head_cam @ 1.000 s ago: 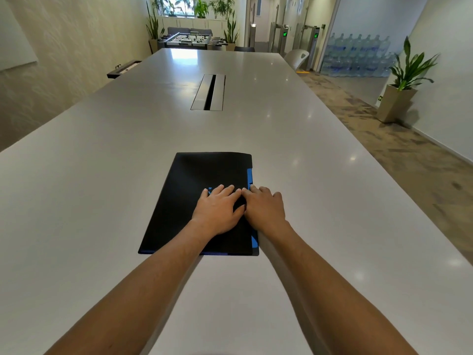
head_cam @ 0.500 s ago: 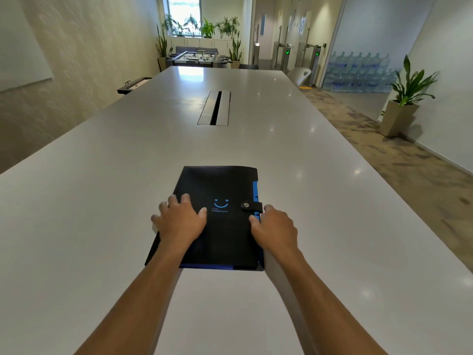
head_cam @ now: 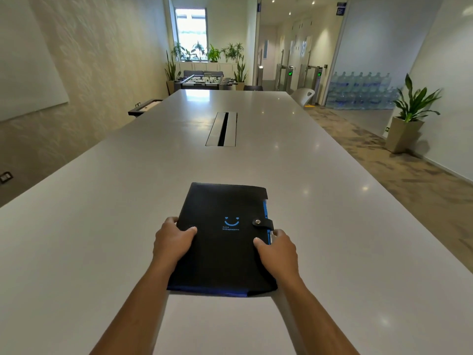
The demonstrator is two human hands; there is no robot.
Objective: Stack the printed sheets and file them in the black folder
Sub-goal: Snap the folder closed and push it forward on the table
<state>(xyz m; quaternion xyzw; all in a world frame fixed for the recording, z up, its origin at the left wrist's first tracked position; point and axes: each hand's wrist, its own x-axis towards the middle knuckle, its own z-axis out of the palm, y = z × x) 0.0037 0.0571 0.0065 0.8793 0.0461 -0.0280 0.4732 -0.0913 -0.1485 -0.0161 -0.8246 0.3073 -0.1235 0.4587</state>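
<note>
The black folder (head_cam: 222, 242) lies closed on the white table (head_cam: 332, 226), with a blue smiley logo on its cover and its snap strap (head_cam: 262, 222) fastened over the right edge. A blue lining shows along its right and near edges. My left hand (head_cam: 172, 242) grips the folder's left edge, thumb on the cover. Gripping the right edge just below the strap is my right hand (head_cam: 277, 251). No printed sheets are visible.
A cable slot (head_cam: 222, 129) is set into the table's middle further away. Beyond the table's far end stand a foosball table (head_cam: 202, 82) and plants. A potted plant (head_cam: 407, 119) and stacked water bottles (head_cam: 358, 92) are off to the right.
My hands were together over the strap area a second ago; they have since moved apart to the folder's left and right edges, uncovering the fastened strap. The camera has tilted up.
</note>
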